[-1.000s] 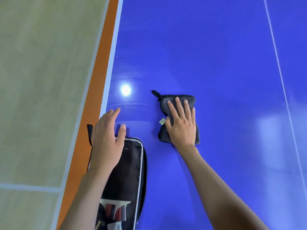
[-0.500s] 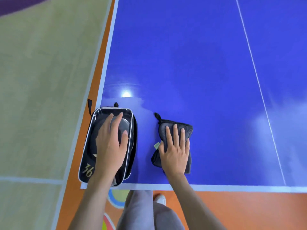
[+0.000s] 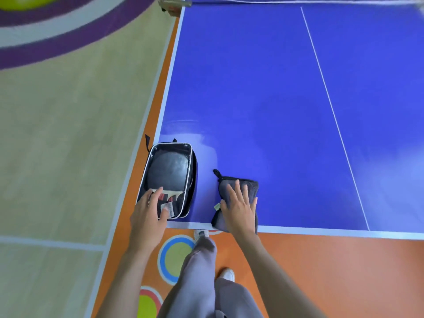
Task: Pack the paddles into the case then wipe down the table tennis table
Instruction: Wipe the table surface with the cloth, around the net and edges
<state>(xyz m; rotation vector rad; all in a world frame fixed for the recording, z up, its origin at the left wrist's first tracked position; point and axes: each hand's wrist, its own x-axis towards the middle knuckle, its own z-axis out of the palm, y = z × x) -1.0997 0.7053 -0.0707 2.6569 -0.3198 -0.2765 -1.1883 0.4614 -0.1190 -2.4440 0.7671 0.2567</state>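
nearest, grey trouser legs (image 3: 202, 283) and white shoes (image 3: 227, 274) stand on an orange floor (image 3: 321, 271) with coloured circles. just past them, the left hand (image 3: 150, 214) rests on the near end of the paddle case (image 3: 168, 180), fingers spread and fairly straight, thumb at the case's near rim; not clenched, and whether they pinch anything cannot be told. under those fingertips lies the handle end of a paddle (image 3: 168, 174), whose dark round blade shows through the clear case top just beyond the fingers. case sits at the near left corner of the table tennis table (image 3: 275, 99), its left side hanging over the table's side edge, black loops at its far end. right hand (image 3: 241, 208) lies flat, fingers straight and spread, pressing on a folded dark grey cloth (image 3: 238, 198); released, not grasping. cloth lies right of the case, apart from it, near edge at the table's white end line, a small loop sticking out beyond the fingertips on the left, a pale tag beside the thumb. beyond the fingers, blue tabletop with a white centre line (image 3: 330, 106) runs off to the net (image 3: 298, 0) at the top. left of the table, tan floor with purple and white arcs.
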